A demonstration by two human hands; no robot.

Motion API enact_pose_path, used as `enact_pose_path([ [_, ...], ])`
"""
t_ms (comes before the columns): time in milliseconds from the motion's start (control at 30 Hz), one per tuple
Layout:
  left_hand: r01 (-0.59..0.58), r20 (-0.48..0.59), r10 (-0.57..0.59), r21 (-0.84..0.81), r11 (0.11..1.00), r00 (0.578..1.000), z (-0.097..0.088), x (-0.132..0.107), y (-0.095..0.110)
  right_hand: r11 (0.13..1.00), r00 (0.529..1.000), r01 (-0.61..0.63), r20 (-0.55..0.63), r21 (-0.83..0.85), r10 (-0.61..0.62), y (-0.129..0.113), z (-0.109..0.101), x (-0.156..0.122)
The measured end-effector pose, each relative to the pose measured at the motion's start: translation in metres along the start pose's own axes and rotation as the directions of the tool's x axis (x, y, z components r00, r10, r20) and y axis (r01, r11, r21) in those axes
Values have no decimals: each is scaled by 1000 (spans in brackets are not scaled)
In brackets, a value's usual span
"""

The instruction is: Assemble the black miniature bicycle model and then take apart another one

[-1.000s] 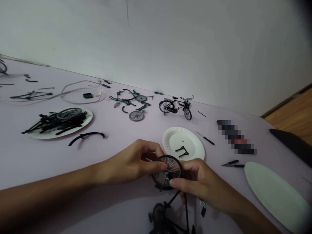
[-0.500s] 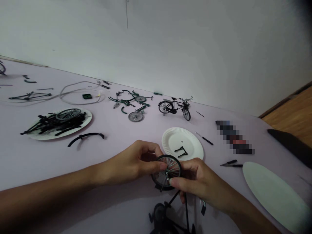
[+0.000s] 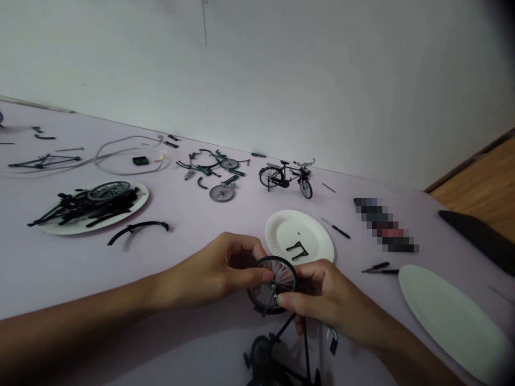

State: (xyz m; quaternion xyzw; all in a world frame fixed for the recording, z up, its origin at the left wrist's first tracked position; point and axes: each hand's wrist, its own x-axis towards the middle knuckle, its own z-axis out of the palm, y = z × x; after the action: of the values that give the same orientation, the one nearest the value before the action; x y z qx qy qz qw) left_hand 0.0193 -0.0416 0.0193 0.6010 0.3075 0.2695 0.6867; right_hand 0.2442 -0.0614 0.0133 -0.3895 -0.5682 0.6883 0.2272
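Note:
Between my hands is the spoked wheel [image 3: 284, 272] of a black model bicycle, whose frame [image 3: 304, 348] hangs down toward the bottom edge of the view. My left hand [image 3: 235, 271] pinches the wheel from the left, thumb near the hub. From the right, my right hand [image 3: 322, 295] is closed on the wheel's lower side and the frame end, thumb by the axle; its other fingers are partly hidden. Just beyond, a white paper plate [image 3: 277, 225] holds a black U-shaped stand [image 3: 298, 250] and a tiny part.
An assembled model bicycle [image 3: 285, 178] stands at the back. Green bicycle parts [image 3: 222, 193] lie left of it. A plate of black parts [image 3: 140, 201] and a curved mudguard [image 3: 139, 227] are at left. Screwdrivers [image 3: 341, 231] and a pale oval plate [image 3: 446, 316] lie at right.
The view has shifted slightly, so everything sits a little further left. Both hands keep their grip on the wheel and bicycle, with hardly any movement.

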Motion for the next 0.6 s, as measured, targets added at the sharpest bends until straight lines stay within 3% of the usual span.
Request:
enact_pose_path([
  [233,-30,-11,30,-4,1000,999,4,-2,3,1000,1000,-3,-8,-16,3,3,-1,0],
  [467,70,-56,-59,224,972,997,14,-9,16,1000,1000,-16,3,-12,16,0,0,-1],
  [600,52,-40,-46,161,985,998,14,-8,13,999,1000,-23,-12,-41,23,0,2,0],
])
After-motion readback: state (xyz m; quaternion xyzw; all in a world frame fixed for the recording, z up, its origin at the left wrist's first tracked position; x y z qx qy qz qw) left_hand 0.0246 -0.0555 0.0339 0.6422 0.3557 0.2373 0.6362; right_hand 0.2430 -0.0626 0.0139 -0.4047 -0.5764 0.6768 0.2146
